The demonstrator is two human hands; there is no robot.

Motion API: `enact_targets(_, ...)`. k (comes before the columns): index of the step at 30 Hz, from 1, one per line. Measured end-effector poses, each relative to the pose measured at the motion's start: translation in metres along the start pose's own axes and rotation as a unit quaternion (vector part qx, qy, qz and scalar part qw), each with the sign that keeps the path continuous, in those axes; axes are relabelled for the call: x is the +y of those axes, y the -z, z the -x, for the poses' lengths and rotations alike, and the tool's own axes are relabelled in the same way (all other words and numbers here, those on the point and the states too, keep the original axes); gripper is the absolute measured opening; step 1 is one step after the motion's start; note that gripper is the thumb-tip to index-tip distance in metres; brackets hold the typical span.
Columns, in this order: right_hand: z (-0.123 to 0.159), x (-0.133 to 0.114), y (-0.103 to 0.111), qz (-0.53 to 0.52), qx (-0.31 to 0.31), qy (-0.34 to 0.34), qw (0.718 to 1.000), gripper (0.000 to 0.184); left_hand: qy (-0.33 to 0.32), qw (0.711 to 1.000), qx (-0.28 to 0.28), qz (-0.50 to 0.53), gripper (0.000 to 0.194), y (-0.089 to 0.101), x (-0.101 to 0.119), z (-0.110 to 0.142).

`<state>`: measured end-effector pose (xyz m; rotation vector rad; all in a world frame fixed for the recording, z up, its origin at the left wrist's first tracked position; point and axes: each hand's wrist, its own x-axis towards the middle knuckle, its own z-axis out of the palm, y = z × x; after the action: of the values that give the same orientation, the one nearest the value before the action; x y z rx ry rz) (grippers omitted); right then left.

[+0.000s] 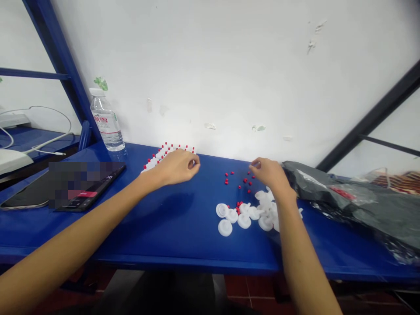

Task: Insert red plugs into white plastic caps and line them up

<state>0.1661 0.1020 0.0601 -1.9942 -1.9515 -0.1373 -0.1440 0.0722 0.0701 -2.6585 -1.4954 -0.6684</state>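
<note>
My left hand (180,166) is held over the blue table (193,236), fingers curled toward the thumb; what it holds, if anything, is hidden. Just behind it stand rows of small white pieces topped with red caps (162,157), partly covered by the hand. My right hand (267,173) is closed in a pinch above a scatter of loose small red caps (245,180); whatever is between its fingertips is too small to make out. Below that hand lies a pile of white round nozzle-like lids (244,221), some with a thin spout, partly behind my right forearm.
A clear water bottle (106,122) stands at the back left by the wall. Two dark phone-like devices (98,188) lie at the left. Grey plastic bags (377,214) spread over the right side, and white cables (49,144) run at the far left.
</note>
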Motion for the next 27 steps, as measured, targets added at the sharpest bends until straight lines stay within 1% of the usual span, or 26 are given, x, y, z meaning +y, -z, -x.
enact_targets(2, -0.001, 0.01, -0.001, 0.027, -0.029, -0.033, 0.999, 0.028, -0.033, 0.999, 0.002, 0.036, 0.025, -0.015, 0.01, 0.003)
enact_targets(5, 0.0, 0.016, 0.002, 0.026, -0.097, -0.063, 0.993, 0.026, -0.07, 0.996, -0.005, 0.053, 0.028, -0.041, 0.02, 0.008)
enact_targets(8, 0.004, 0.014, 0.012, 0.002, -0.137, -0.063, 0.989, 0.023, -0.082, 0.995, -0.034, 0.051, 0.037, -0.061, 0.028, 0.011)
enact_targets(10, 0.006, 0.014, 0.02, -0.017, -0.153, -0.058, 0.986, 0.023, -0.089, 0.994, -0.052, 0.036, 0.043, -0.068, 0.034, 0.01)
enact_targets(12, 0.007, 0.017, 0.027, -0.043, -0.183, -0.051, 0.981, 0.029, -0.091, 0.994, -0.062, 0.013, 0.048, -0.072, 0.039, 0.008)
enact_targets(14, 0.008, 0.023, 0.03, -0.07, -0.223, -0.037, 0.972, 0.039, -0.086, 0.994, -0.07, -0.007, 0.051, -0.074, 0.044, 0.006)
enact_targets(16, 0.007, 0.029, 0.03, -0.081, -0.255, -0.026, 0.963, 0.05, -0.082, 0.994, -0.076, -0.02, 0.051, -0.075, 0.046, 0.004)
enact_targets(19, 0.004, 0.033, 0.026, -0.076, -0.298, -0.036, 0.951, 0.06, -0.081, 0.993, -0.079, -0.027, 0.049, -0.076, 0.048, 0.002)
enact_targets(21, 0.002, 0.033, 0.022, -0.076, -0.333, -0.046, 0.939, 0.059, -0.078, 0.994, -0.078, -0.022, 0.048, -0.077, 0.047, 0.002)
enact_targets(24, 0.001, 0.032, 0.018, -0.082, -0.367, -0.048, 0.926, 0.049, -0.071, 0.995, -0.072, -0.005, 0.046, -0.077, 0.046, 0.002)
enact_targets(27, 0.003, 0.032, 0.019, -0.093, -0.348, -0.047, 0.932, 0.046, -0.059, 0.996, -0.061, 0.021, 0.041, -0.078, 0.044, 0.002)
